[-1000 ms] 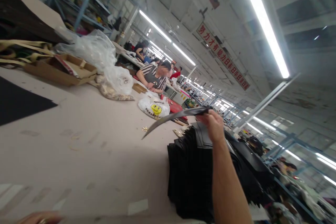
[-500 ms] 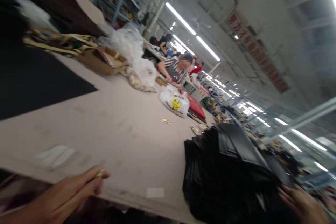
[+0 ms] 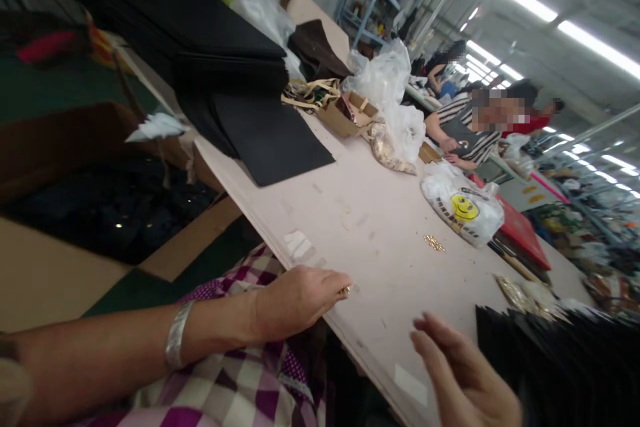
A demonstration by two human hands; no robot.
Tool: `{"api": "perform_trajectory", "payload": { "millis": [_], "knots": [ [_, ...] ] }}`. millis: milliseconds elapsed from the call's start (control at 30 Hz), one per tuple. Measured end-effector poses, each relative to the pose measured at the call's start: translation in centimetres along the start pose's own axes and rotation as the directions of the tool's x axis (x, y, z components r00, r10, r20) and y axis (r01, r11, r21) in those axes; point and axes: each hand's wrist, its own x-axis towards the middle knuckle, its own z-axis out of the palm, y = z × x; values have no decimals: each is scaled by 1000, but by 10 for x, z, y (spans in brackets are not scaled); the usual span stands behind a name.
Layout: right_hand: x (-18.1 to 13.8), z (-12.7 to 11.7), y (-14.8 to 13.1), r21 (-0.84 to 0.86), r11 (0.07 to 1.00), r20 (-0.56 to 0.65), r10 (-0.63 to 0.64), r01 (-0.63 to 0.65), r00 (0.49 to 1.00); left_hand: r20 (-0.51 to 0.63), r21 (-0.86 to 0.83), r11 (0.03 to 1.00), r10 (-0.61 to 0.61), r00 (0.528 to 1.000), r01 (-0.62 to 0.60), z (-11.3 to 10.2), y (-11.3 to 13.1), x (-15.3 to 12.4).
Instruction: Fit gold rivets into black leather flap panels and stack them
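Factory worktop (image 3: 380, 240) is carrying stacked black sheets (image 3: 270, 137). Left hand (image 3: 295, 297) is pinching 1 small gold fitting (image 3: 345, 291) at the edge; right hand (image 3: 463, 373) is hovering wide, holding nothing, beside black pieces (image 3: 560, 360). Fitting looks unattached.

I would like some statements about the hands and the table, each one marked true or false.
1. The left hand pinches a small gold piece at the table edge. True.
2. The right hand holds a black sheet. False: it is open and holds nothing.
3. A white bag with a yellow smiley lies on the table. True.
4. The left wrist is bare. False: it wears a silver bangle.
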Motion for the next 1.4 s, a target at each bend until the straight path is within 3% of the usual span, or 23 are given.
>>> {"api": "perform_trajectory", "payload": {
  "millis": [133,233,667,867,1000,1067,1133,1200,1300,1400],
  "knots": [
    [-13,84,-33,85,990,163,-127,114,978,7,43,999,-25,1000,24,-8,-4,-4],
    [-5,114,-47,134,981,242,-170,141,955,13,47,998,-45,999,44,-13,-8,-8],
    [13,152,-59,-41,952,168,-292,303,942,0,0,981,-194,981,194,-24,-32,-20],
    [26,176,-75,-17,984,160,-173,178,972,-78,33,961,-270,960,273,-29,-45,-25],
    [43,190,-84,160,984,314,-126,78,941,-72,-62,927,-375,924,371,-49,-54,-26],
    [59,198,-91,218,974,380,-136,54,915,-118,-225,857,-496,861,463,-61,-60,-28],
    [82,212,-102,228,967,400,-202,116,894,-161,-497,702,-652,741,510,-70,-67,-33],
    [109,234,-115,199,942,397,-330,271,856,-148,-726,508,-774,616,464,-74,-75,-41],
    [146,279,-136,92,813,400,-559,575,726,-132,-843,358,-860,493,400,-77,-87,-52],
    [168,317,-151,-17,635,448,-685,772,574,-174,-851,326,-914,365,411,-81,-99,-63]
  ]
}}
